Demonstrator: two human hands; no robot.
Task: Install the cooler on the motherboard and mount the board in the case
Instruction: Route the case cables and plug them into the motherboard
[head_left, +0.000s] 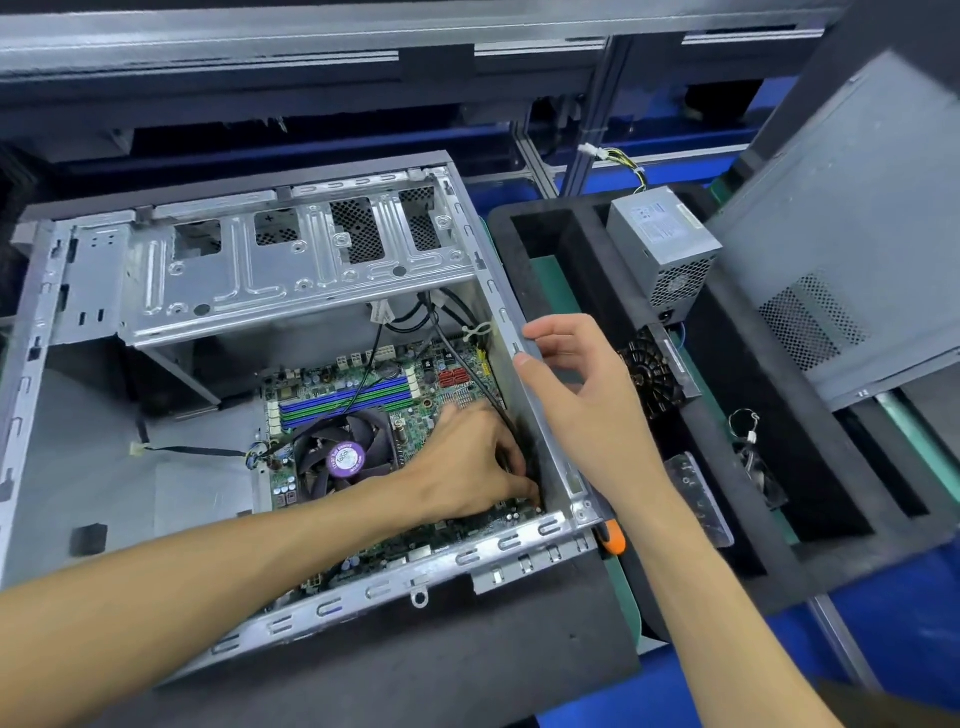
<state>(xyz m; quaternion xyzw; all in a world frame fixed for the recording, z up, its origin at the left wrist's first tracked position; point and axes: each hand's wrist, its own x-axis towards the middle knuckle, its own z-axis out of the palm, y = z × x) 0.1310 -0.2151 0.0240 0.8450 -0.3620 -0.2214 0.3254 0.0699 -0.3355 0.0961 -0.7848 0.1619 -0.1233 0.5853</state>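
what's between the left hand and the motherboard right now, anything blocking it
Nothing visible does. The left hand is already down on the motherboard, at its right edge beside the case wall. A black cable crosses the board just beyond the fingers. The cooler sits to the hand's left, apart.

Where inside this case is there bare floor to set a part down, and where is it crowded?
Bare case floor lies left of the motherboard, below the drive cage; only a thin loose cable crosses it. The case's right wall is crowded: left hand on the board, right hand at the rim, black cables between.
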